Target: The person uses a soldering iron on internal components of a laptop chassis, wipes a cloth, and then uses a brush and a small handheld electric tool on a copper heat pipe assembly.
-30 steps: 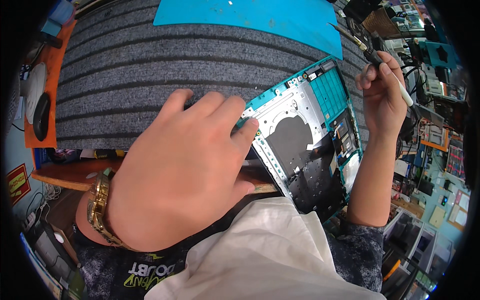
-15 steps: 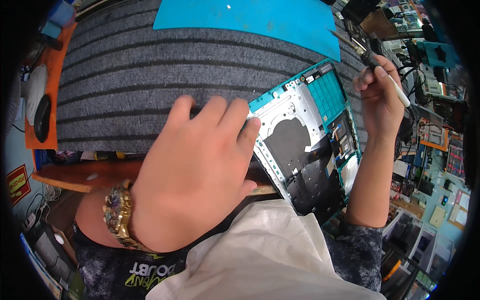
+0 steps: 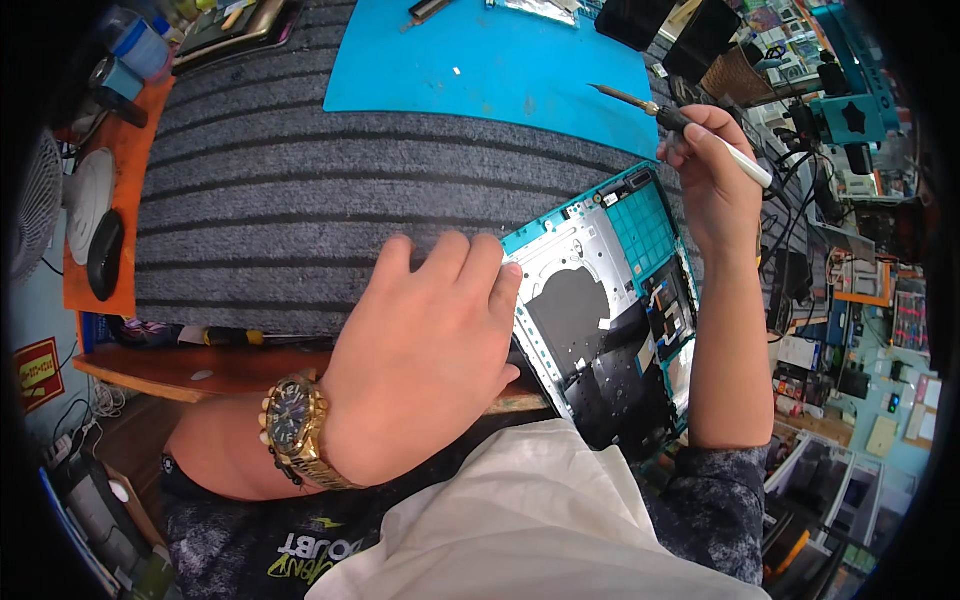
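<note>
A grey carpet with dark stripes (image 3: 280, 210) covers the worktop, and one blue mat (image 3: 480, 75) lies across it at upper centre. One fan (image 3: 35, 195) stands at the left edge of the frame; a pale blue wall (image 3: 915, 375) shows at lower right. There is one teal-edged laptop chassis (image 3: 575, 300), right of centre, and one soldering iron (image 3: 672, 119), upper right, held in the right hand (image 3: 715, 180). The left hand (image 3: 430, 350), fingers bent, touches the chassis's left edge; whether it grips, I cannot tell. One gold wristwatch (image 3: 297, 418) circles the left wrist.
</note>
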A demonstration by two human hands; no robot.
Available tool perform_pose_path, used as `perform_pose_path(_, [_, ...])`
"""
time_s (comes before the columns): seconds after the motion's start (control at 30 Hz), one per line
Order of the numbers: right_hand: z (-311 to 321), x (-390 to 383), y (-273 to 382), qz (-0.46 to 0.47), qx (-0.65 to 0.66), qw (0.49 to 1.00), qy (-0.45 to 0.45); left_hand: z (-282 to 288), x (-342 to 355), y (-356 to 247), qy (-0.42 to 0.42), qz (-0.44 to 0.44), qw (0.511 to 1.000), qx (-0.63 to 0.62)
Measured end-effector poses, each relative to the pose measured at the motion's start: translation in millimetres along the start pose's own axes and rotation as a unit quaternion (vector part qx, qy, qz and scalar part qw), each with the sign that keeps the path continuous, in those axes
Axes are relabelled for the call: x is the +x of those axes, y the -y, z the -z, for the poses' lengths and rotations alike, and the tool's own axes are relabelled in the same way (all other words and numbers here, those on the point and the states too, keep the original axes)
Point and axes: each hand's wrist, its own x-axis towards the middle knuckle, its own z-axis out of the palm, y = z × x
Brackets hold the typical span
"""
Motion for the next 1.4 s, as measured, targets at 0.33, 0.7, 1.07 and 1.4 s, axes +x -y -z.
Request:
perform_pose_path(0.33, [-50.0, 24.4, -16.1, 0.011, -0.058, 0.996, 0.071, -12.1, 3.2, 0.4, -0.024, 0.006, 0.999, 0.041])
perform_pose_path(0.7, [-68.6, 21.6, -23.8, 0.022, -0.141, 0.986, 0.083, -11.2, 3.2, 0.5, -0.024, 0.005, 0.999, 0.031])
perform_pose_path(1.07, [-69.9, 21.6, -23.0, 0.034, -0.162, 0.983, 0.082, -12.6, 2.6, 0.8, -0.026, 0.003, 0.999, 0.03])
perform_pose_path(1.4, [-80.3, 24.1, -26.3, 0.039, -0.165, 0.982, 0.087, -11.8, 2.5, 0.3, -0.022, 0.002, 0.999, 0.035])
